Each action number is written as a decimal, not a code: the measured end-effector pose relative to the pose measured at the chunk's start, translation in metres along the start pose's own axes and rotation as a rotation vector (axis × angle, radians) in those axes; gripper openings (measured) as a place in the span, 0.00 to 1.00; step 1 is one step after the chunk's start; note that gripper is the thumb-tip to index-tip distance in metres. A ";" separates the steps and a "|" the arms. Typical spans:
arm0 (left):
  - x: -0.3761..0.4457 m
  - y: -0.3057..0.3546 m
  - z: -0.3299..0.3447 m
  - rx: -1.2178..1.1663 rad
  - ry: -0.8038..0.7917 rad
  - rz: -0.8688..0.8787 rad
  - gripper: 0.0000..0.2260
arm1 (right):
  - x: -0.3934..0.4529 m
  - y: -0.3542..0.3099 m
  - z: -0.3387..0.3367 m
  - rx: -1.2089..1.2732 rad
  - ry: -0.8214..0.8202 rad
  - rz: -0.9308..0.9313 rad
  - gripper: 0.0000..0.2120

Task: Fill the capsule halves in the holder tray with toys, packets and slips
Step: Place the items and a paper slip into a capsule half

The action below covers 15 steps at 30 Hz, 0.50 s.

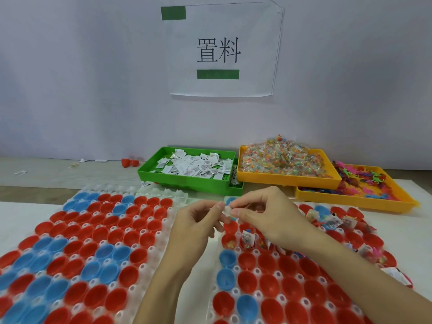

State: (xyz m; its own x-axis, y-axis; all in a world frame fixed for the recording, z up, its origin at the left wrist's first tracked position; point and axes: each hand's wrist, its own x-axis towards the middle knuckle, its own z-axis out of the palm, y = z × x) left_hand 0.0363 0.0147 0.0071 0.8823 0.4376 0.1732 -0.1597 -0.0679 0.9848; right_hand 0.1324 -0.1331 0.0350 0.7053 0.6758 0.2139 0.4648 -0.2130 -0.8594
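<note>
Head view: left hand (198,219) and right hand (264,213) pinch one white slip (228,210) together above right holder tray (217,258). Risk, judged: stuck slips drop double, or flutter between capsule halves (268,265).

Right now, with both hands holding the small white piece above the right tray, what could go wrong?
1. The white slip is pinched between the left hand and the right hand over the holder tray; if it slips, it may land in a capsule half that already holds a slip.
2. The right forearm lies low over filled capsules and could knock packets out.
</note>
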 end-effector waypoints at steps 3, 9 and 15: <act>-0.001 0.001 -0.004 -0.067 0.001 0.000 0.06 | 0.002 -0.003 0.004 -0.011 0.008 -0.033 0.05; -0.002 -0.002 -0.008 -0.184 0.075 -0.015 0.09 | 0.007 -0.005 0.013 0.066 0.018 -0.015 0.07; -0.002 -0.006 -0.004 -0.268 0.113 -0.037 0.11 | 0.008 -0.007 0.015 0.132 0.023 0.081 0.06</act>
State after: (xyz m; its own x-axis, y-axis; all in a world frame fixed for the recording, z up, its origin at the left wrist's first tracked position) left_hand 0.0333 0.0179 0.0012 0.8372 0.5335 0.1202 -0.2528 0.1825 0.9502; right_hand 0.1269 -0.1156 0.0361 0.7501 0.6439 0.1510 0.3331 -0.1707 -0.9273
